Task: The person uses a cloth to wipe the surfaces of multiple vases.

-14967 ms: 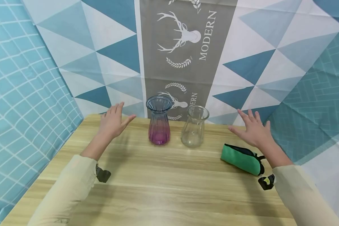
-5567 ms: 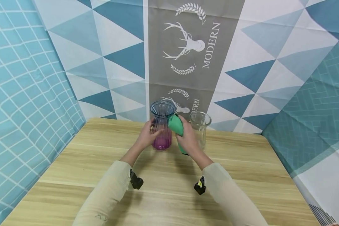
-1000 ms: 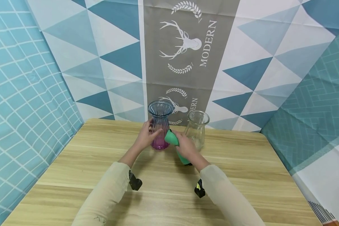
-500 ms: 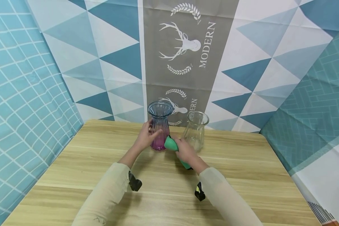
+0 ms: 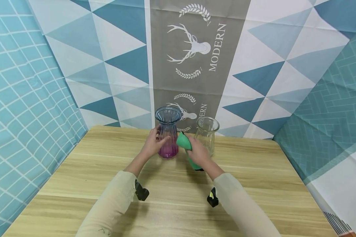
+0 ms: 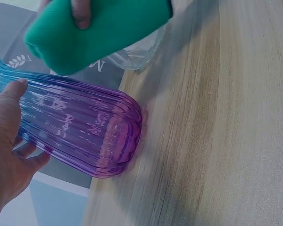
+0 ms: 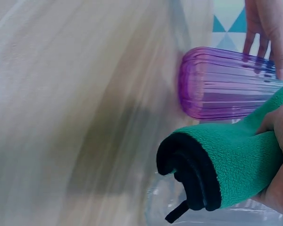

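Patterned backdrop (image 5: 118,49) of blue and white triangles behind, wood-grain table (image 5: 175,210) below. Grey panel (image 5: 166,77) directly behind the two-tone vase (image 5: 170,147), white deer heads on it, MODERN lettering running sideways. Blue grid cloth (image 5: 20,102) well left of the vase, teal brick-pattern cloth (image 5: 329,112) well right.

Vase: ribbed glass, blue at the flared rim, fading to purple-pink at the base. Upright, near the table's back edge.

My left hand (image 5: 151,144) has it from the left side: thumb across the front, fingers bent round the far side, spread about as wide as the glass.

My right hand (image 5: 198,153) is just right of the vase, fingers curled around a bundled green cloth (image 5: 184,141). Cloth has black trim at its lower end, short black strap (image 7: 177,212) sticking out there. Its upper end sits just beside the vase's right flank; can't tell if they touch.

Clear vase (image 5: 209,136) right of the two-tone one, partly hidden by my right hand. Left sleeve (image 5: 106,204) and right sleeve (image 5: 241,204) are pale, nearer me than the vase. Black module (image 5: 141,191) at my left cuff, similar one at the right.
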The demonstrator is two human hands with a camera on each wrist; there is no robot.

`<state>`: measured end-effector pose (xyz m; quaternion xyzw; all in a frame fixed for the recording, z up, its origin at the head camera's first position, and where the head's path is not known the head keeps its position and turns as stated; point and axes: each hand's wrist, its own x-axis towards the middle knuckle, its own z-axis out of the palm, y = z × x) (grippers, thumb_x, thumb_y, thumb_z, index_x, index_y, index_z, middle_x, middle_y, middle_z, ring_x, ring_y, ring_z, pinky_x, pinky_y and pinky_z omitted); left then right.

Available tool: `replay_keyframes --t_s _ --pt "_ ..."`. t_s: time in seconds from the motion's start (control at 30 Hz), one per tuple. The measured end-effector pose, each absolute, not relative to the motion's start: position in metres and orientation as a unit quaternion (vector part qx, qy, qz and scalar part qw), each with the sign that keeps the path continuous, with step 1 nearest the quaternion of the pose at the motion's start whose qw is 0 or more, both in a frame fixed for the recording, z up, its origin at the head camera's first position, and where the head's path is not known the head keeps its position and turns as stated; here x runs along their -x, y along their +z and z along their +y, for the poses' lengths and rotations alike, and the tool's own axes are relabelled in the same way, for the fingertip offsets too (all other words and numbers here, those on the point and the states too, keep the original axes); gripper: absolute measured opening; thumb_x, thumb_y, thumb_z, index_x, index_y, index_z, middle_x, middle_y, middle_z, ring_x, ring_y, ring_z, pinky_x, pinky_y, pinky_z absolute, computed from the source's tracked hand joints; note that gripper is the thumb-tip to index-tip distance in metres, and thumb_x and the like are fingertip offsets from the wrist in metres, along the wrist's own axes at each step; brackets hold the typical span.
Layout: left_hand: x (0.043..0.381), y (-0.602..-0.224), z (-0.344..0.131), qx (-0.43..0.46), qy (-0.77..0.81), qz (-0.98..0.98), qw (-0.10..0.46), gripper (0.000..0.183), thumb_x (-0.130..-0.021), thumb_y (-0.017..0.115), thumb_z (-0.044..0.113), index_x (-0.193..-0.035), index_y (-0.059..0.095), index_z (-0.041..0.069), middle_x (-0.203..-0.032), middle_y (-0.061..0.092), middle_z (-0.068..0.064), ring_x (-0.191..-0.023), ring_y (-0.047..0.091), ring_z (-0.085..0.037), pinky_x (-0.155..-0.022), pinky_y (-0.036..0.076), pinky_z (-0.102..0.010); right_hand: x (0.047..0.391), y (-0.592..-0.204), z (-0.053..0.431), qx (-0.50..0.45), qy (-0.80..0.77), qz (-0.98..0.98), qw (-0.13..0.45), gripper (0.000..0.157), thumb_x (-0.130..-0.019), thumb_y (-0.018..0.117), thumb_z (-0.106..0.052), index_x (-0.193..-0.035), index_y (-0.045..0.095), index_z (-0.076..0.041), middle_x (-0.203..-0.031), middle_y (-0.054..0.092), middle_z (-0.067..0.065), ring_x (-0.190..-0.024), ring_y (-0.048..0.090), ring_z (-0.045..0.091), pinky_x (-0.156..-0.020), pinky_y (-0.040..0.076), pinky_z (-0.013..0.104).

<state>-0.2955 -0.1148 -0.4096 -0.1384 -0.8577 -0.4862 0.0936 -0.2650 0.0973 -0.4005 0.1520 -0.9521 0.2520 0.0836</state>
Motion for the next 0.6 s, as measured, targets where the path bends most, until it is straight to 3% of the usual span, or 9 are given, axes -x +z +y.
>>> replay_keyframes --t_s 0.27,0.6 --pt "0.297 -0.412 -0.116 0.139 -0.482 -0.859 0.098 0.073 -0.090 0.061 0.030 -0.146 0.022 0.002 -0.138 0.037 -0.024 -0.124 0.045 -0.037 -0.099 0.047 -0.045 0.268 -0.380 0.095 -0.155 0.292 -0.936 0.122 0.073 -0.081 0.064 0.000 -0.145 0.034 -0.018 -0.132 0.051 0.017 -0.117 0.052 0.032 -0.093 0.049 0.049" --pt "0.297 -0.411 -0.114 0.144 -0.474 -0.862 0.109 0.073 -0.091 0.061 0.027 -0.145 0.022 -0.001 -0.133 0.039 -0.026 -0.120 0.047 -0.038 -0.096 0.049 -0.046 0.268 -0.371 0.090 -0.154 0.273 -0.942 0.118 0.074 -0.081 0.065 -0.004 -0.145 0.033 -0.021 -0.132 0.051 0.016 -0.115 0.054 0.032 -0.091 0.050 0.049"
